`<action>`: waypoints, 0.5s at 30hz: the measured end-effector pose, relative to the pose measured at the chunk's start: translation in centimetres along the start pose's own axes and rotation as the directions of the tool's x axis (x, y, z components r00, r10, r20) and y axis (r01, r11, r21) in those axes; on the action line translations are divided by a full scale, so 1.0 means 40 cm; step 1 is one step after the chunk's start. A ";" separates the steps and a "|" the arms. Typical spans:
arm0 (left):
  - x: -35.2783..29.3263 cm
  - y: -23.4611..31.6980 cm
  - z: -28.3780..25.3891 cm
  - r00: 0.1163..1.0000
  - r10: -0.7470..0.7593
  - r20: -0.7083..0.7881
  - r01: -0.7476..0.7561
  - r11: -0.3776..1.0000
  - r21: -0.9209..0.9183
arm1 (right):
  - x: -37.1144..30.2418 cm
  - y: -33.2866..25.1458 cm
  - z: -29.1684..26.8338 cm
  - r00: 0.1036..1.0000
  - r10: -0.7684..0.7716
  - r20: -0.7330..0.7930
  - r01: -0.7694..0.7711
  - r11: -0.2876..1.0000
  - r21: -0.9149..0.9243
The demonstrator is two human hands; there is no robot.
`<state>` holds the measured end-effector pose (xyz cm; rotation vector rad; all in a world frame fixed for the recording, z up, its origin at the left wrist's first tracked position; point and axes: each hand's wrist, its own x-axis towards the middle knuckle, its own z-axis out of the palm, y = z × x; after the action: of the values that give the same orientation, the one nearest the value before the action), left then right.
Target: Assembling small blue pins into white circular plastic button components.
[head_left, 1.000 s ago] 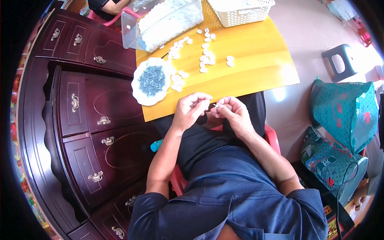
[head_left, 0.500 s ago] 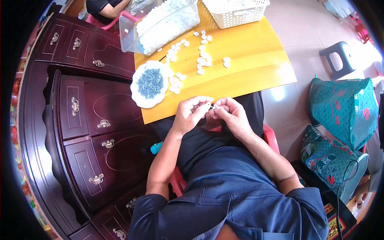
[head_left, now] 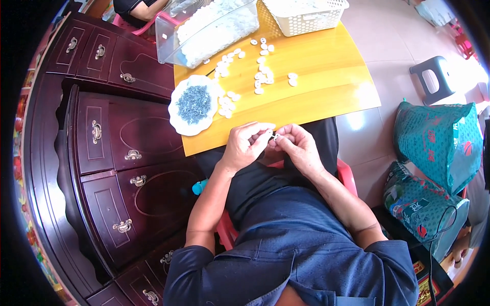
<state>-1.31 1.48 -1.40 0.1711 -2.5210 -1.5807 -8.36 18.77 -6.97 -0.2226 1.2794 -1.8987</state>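
Observation:
Just off the table's near edge, above my lap, my left hand (head_left: 248, 146) and my right hand (head_left: 300, 151) meet fingertip to fingertip. A small white piece (head_left: 276, 136) shows in the pinch of my right thumb and fingers. My left thumb and forefinger close against it; whatever lies between them is too small to make out. Left of my hands, a white scalloped dish (head_left: 178, 121) holds a heap of small dark metal pins or nails (head_left: 194, 104). Several small white oval pieces (head_left: 263, 76) with holes lie scattered in loose groups across the yellow table (head_left: 321, 66).
A clear tub (head_left: 166, 43) heaped with white pieces and a white perforated basket (head_left: 311, 23) stand at the far side. Dark wooden drawers (head_left: 138, 115) line the left. On the right are teal bags (head_left: 434, 143) and a grey stool (head_left: 433, 81). Another person's arm (head_left: 148, 11) shows far left.
My left fingertips have shifted slightly around the small white piece. Both hands stay together in nearly the same place, and the whole view has moved a little.

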 end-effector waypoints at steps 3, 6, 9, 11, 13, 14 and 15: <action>0.000 0.001 0.002 1.000 -0.024 -0.005 0.024 0.999 -0.038 | 0.001 0.000 -0.001 1.000 -0.004 0.004 0.004 1.000 0.007; 0.001 0.006 0.003 1.000 -0.019 0.013 0.019 0.999 -0.032 | 0.001 -0.003 -0.001 1.000 0.007 -0.001 -0.007 1.000 0.003; -0.001 -0.005 0.008 1.000 -0.013 -0.014 0.012 0.997 -0.071 | 0.001 -0.002 0.000 1.000 0.012 0.002 -0.012 1.000 0.002; -0.002 -0.008 0.008 1.000 -0.024 0.000 0.024 0.998 -0.059 | 0.000 -0.002 0.000 1.000 0.004 0.009 -0.004 1.000 0.013; 0.003 -0.006 0.005 1.000 -0.024 0.015 0.025 0.998 -0.049 | -0.001 -0.004 -0.001 1.000 -0.001 0.014 0.001 1.000 0.011; 0.005 -0.006 0.003 0.999 -0.025 0.031 0.026 0.999 -0.038 | 0.000 -0.003 -0.001 1.000 0.000 0.015 0.000 1.000 0.010; 0.006 -0.009 0.001 0.999 -0.025 0.028 0.026 0.999 -0.038 | 0.000 -0.002 -0.001 1.000 -0.005 0.018 0.005 1.000 0.013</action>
<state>-1.56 1.30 -1.72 0.1782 -2.5166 -1.6513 -8.41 18.80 -6.93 -0.2360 1.2553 -1.9043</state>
